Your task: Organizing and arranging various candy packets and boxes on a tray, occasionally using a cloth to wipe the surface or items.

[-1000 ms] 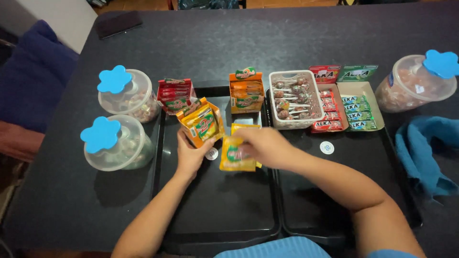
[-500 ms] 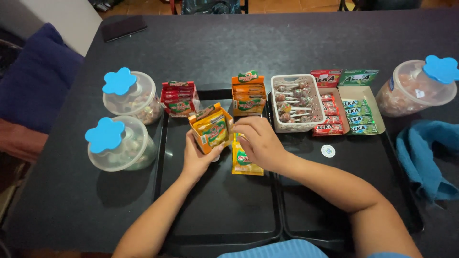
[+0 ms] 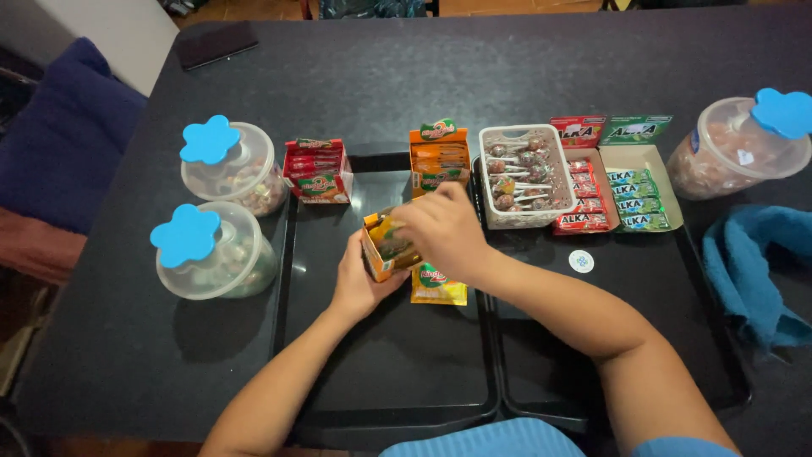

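Our left hand (image 3: 359, 283) cups a small orange box (image 3: 381, 247) from below, holding it tilted over the left black tray (image 3: 389, 372). Our right hand (image 3: 444, 230) has its fingers bent down into the open top of the box; what they pinch there we cannot tell. The box is orange with green and yellow print, and packets show inside it. Just under the right hand a yellow packet (image 3: 438, 286) lies flat on the tray. Behind stand an orange display box (image 3: 440, 159), a red display box (image 3: 318, 169) and a white tub of lollipops (image 3: 524, 176). Two clear jars with blue flower lids (image 3: 216, 228) stand to the left, well apart from the hands. A blue cloth (image 3: 757, 271) lies at the right.
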